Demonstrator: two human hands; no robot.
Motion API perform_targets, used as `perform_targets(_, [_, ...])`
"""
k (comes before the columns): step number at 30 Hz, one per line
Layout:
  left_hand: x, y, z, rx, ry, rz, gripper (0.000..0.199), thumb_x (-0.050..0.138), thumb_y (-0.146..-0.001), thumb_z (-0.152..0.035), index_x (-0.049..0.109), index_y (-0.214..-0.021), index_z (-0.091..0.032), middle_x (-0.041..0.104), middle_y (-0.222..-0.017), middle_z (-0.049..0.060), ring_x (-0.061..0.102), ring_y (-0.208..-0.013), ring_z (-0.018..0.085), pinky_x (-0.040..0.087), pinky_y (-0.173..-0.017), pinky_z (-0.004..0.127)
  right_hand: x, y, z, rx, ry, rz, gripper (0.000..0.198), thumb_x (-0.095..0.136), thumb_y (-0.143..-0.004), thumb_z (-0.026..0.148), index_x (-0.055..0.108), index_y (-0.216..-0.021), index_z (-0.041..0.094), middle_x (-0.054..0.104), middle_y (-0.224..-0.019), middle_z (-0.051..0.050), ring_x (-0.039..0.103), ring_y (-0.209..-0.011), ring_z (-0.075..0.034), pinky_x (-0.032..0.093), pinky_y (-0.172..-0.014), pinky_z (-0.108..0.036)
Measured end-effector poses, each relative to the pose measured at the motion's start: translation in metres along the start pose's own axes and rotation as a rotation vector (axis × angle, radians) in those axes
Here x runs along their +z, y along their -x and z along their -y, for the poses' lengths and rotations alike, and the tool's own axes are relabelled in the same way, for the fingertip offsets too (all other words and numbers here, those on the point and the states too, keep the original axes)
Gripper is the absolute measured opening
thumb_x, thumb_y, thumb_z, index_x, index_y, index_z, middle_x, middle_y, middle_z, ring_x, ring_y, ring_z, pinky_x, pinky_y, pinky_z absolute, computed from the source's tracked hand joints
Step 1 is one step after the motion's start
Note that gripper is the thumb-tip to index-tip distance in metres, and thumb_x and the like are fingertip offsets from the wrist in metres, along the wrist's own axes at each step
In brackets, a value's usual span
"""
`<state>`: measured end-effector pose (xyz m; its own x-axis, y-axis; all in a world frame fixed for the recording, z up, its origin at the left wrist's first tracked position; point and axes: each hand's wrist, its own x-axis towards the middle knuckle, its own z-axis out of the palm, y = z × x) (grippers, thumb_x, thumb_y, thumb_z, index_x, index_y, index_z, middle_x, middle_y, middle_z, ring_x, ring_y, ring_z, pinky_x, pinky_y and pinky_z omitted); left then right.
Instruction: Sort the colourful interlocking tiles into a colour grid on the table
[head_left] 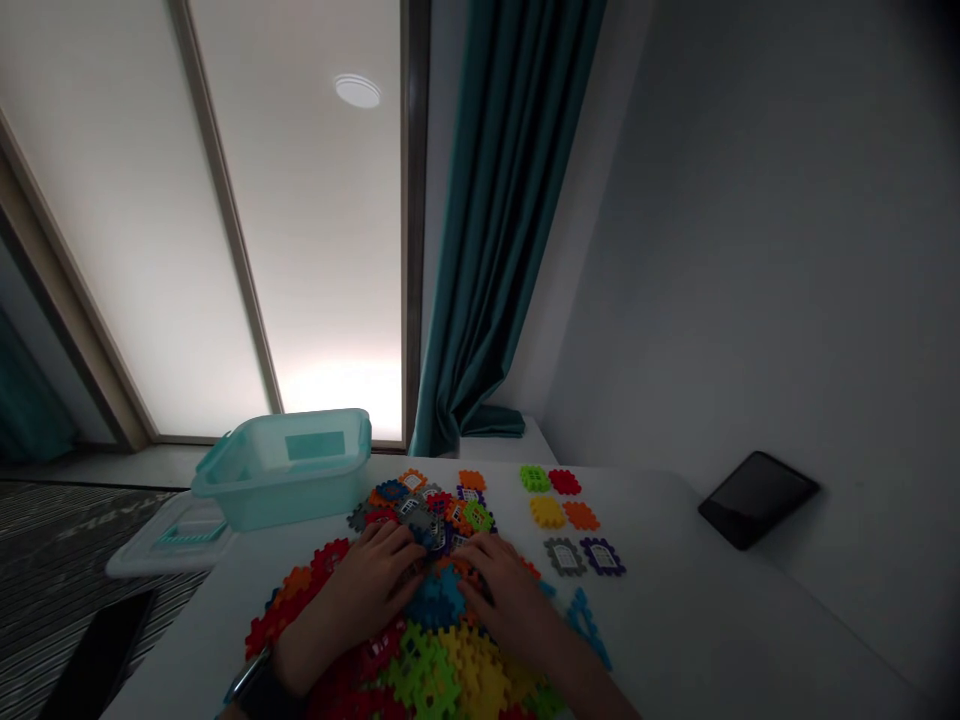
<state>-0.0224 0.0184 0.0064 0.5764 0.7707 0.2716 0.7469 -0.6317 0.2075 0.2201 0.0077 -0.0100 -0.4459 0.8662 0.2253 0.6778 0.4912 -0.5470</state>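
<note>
My left hand (386, 565) rests over a pile of plastic interlocking tiles, its fingers bent and the thumb apart. A dark tile lies by its fingertips, but I cannot make out a firm hold. Just across from it, my right hand (499, 585) reaches into the same pile with fingers and thumb spread. Between the hands lie blue tiles (437, 600). Green tiles (424, 675) and yellow tiles (480, 675) are heaped nearer me, with red tiles (330, 558) along the left. Grey tiles (416, 515) and other mixed colours lie beyond my fingers.
Paired tiles lie to the right, including a yellow tile (547, 512) and a purple tile (602, 557) on the white table (675, 620). A teal tub (300, 500) stands back left, beside its lid (169, 540). A black tablet (757, 498) leans at the right wall.
</note>
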Motion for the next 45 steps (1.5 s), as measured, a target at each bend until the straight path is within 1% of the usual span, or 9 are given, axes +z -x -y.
perform_targets(3, [0.001, 0.001, 0.002, -0.003, -0.013, -0.02, 0.018, 0.057, -0.097, -0.022, 0.069, -0.109, -0.026, 0.068, -0.107, 0.005, 0.061, -0.104, 0.027, 0.046, -0.098, 0.043, 0.003, 0.004, -0.003, -0.016, -0.01, 0.02, 0.032, 0.056, -0.094, 0.018, 0.064, -0.123, 0.028, 0.064, -0.127, -0.008, 0.058, -0.12, -0.028, 0.046, -0.105, -0.044])
perform_targets(9, [-0.004, 0.0, 0.009, -0.107, -0.047, -0.039, 0.017, 0.056, -0.096, -0.02, 0.068, -0.107, -0.024, 0.068, -0.108, 0.006, 0.06, -0.107, 0.029, 0.046, -0.095, 0.044, 0.006, 0.006, -0.004, 0.005, -0.007, 0.005, 0.033, 0.057, -0.092, 0.016, 0.065, -0.123, 0.028, 0.063, -0.129, -0.008, 0.058, -0.121, -0.029, 0.047, -0.103, -0.043])
perform_targets(16, [-0.004, 0.003, 0.015, -0.144, -0.068, -0.067, 0.015, 0.059, -0.094, -0.029, 0.068, -0.105, -0.025, 0.066, -0.115, 0.007, 0.057, -0.114, 0.031, 0.046, -0.099, 0.047, 0.01, 0.006, -0.01, -0.01, -0.026, 0.007, 0.034, 0.056, -0.094, 0.019, 0.064, -0.126, 0.029, 0.062, -0.131, -0.009, 0.058, -0.122, -0.029, 0.048, -0.104, -0.044])
perform_targets(22, [0.0, 0.002, 0.018, -0.176, -0.072, -0.045, 0.008, 0.061, -0.093, -0.029, 0.066, -0.096, -0.023, 0.065, -0.112, 0.008, 0.057, -0.112, 0.032, 0.047, -0.097, 0.047, 0.009, 0.006, -0.01, -0.009, -0.025, 0.013, 0.033, 0.055, -0.095, 0.019, 0.064, -0.125, 0.029, 0.062, -0.13, -0.009, 0.058, -0.12, -0.029, 0.049, -0.102, -0.045])
perform_targets(27, [0.006, -0.001, 0.021, -0.242, -0.069, -0.034, 0.007, 0.065, -0.093, -0.028, 0.066, -0.098, -0.024, 0.064, -0.112, 0.008, 0.058, -0.113, 0.032, 0.048, -0.094, 0.047, 0.005, 0.006, -0.003, -0.001, -0.042, 0.01, 0.03, 0.053, -0.096, 0.02, 0.064, -0.123, 0.028, 0.062, -0.127, -0.009, 0.057, -0.118, -0.029, 0.049, -0.1, -0.044])
perform_targets(32, [0.01, -0.001, 0.024, -0.24, -0.065, -0.07, 0.004, 0.065, -0.092, -0.022, 0.069, -0.094, -0.022, 0.064, -0.111, 0.008, 0.057, -0.114, 0.032, 0.046, -0.097, 0.047, 0.002, 0.006, 0.0, -0.009, -0.056, 0.03, 0.026, 0.054, -0.095, 0.018, 0.065, -0.117, 0.027, 0.061, -0.127, -0.008, 0.057, -0.118, -0.028, 0.049, -0.101, -0.043])
perform_targets(36, [0.013, -0.002, 0.025, -0.221, -0.056, -0.098, 0.007, 0.064, -0.092, -0.019, 0.07, -0.091, -0.022, 0.065, -0.11, 0.007, 0.059, -0.113, 0.032, 0.045, -0.097, 0.047, 0.0, 0.005, 0.001, -0.003, -0.054, 0.04, 0.027, 0.054, -0.095, 0.017, 0.064, -0.118, 0.027, 0.061, -0.127, -0.008, 0.057, -0.12, -0.028, 0.048, -0.102, -0.042])
perform_targets(40, [0.011, -0.004, 0.023, -0.229, 0.008, -0.123, 0.008, 0.062, -0.092, -0.018, 0.068, -0.089, -0.022, 0.068, -0.103, 0.006, 0.062, -0.107, 0.031, 0.045, -0.094, 0.047, 0.0, 0.005, 0.002, -0.009, -0.036, 0.034, 0.03, 0.054, -0.095, 0.014, 0.064, -0.119, 0.027, 0.062, -0.127, -0.007, 0.057, -0.12, -0.027, 0.047, -0.102, -0.042])
perform_targets(45, [0.006, -0.005, 0.019, -0.26, 0.201, -0.199, 0.007, 0.059, -0.092, -0.023, 0.064, -0.087, -0.023, 0.071, -0.092, 0.004, 0.065, -0.094, 0.028, 0.045, -0.087, 0.043, 0.002, 0.007, 0.001, -0.019, -0.007, 0.006, 0.031, 0.054, -0.095, 0.014, 0.064, -0.121, 0.027, 0.062, -0.128, -0.007, 0.058, -0.118, -0.027, 0.05, -0.099, -0.041])
